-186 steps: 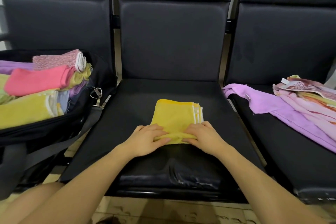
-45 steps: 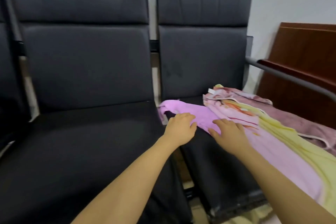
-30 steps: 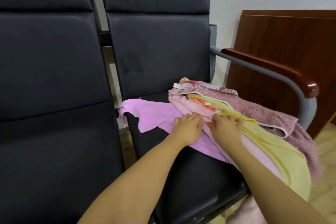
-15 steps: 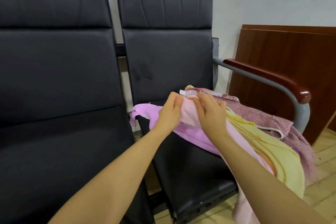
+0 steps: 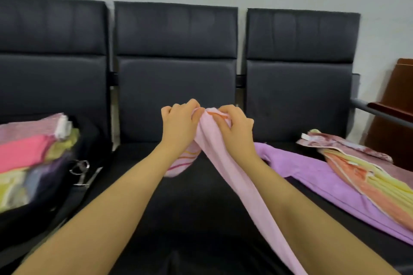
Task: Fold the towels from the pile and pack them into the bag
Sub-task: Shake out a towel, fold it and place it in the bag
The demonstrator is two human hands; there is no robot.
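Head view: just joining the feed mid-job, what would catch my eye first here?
Dead centre, the left hand and right hand pinch the top of a pale pink towel, lifted above the middle seat, its length trailing down toward the lower right. On the left, a black bag sits stuffed with folded towels; on the right seat lies the unfolded pile, purple under peach and yellow.

Bag (image 5: 67,196) cut by left edge, contents blurred. Pink towel (image 5: 234,174) runs off bottom edge; my left hand (image 5: 180,123) hides its corner.
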